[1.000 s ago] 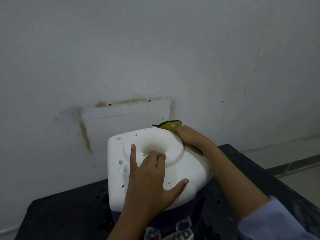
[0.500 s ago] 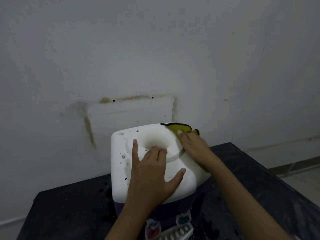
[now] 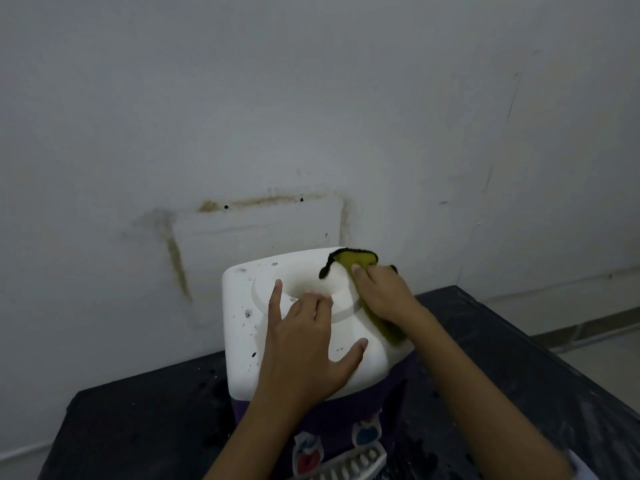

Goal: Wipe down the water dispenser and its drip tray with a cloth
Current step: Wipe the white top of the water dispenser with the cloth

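Yellow-green cloth (image 3: 353,259), soft and limp with a dark edge, lies on the back right corner of the water dispenser (image 3: 242,341). My right hand (image 3: 384,296) is laid out straight on top of it, pressing rather than clutching. My left hand (image 3: 304,348) is spread flat on the front of the white top, fingertips at the rim of the round recess (image 3: 308,284), thumb wide, holding nothing. That smooth plastic looks slick, and with no bottle on it I'd guess the unit is light and could skid or tip, so a flat palm bracing down on top seems the right hold. The cloth should mould into the recess easily. Dark specks dot the left side of the top, not yet wiped by the look of it. Down at the dispenser's front foot, under the purple body, sits the white slotted drip tray (image 3: 349,462), untouched. Beneath the dispenser is a black table (image 3: 138,427), flecked and grubby. Behind it is a pale grey wall (image 3: 311,98) with brownish stains (image 3: 263,200). Off to its right, past the table, there's light floor (image 3: 606,355).
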